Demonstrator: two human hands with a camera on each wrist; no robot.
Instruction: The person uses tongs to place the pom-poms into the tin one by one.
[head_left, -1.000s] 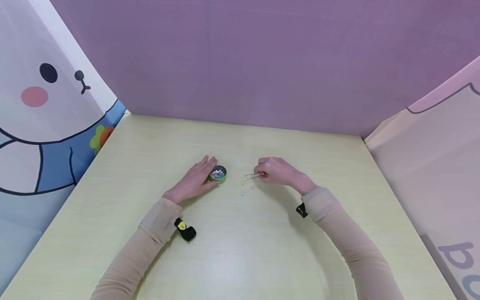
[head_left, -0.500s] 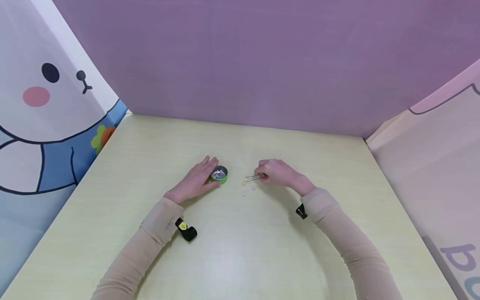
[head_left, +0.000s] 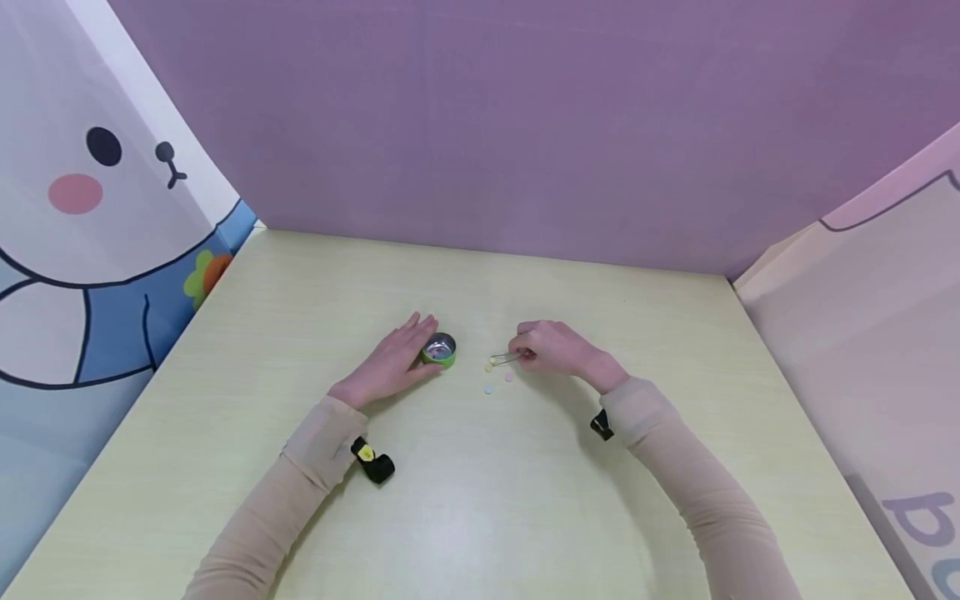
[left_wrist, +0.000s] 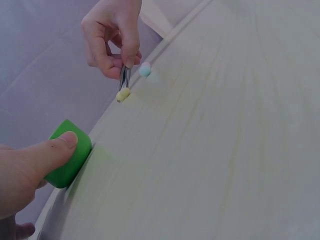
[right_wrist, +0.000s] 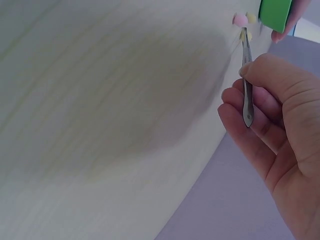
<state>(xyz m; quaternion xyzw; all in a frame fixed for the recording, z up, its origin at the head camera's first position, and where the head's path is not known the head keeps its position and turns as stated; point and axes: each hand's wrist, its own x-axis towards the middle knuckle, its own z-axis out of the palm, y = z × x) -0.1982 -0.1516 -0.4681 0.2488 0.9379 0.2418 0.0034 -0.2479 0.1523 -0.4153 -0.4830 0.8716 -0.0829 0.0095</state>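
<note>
Right grip (head_left: 555, 347) pinching tweezers (head_left: 506, 357) on yellow pellet (left_wrist: 123, 93); left hand (head_left: 392, 360) flat, fingers relaxed, against green tin (head_left: 438, 350)

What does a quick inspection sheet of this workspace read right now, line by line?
Surface: pale wood-grain table, bare apart from the items below.
Job's things: green cup with shiny inside; tweezers pinching a yellow bead; blue bead and pink bead lying loose beside it.
Clutter: nothing seen.
Grippers: left hand rests flat on the table with its thumb on the cup; right hand pinches the tweezers.
Cables: nothing seen; black wrist straps only.
Surroundings: purple back wall, cartoon panels at both sides.
</note>
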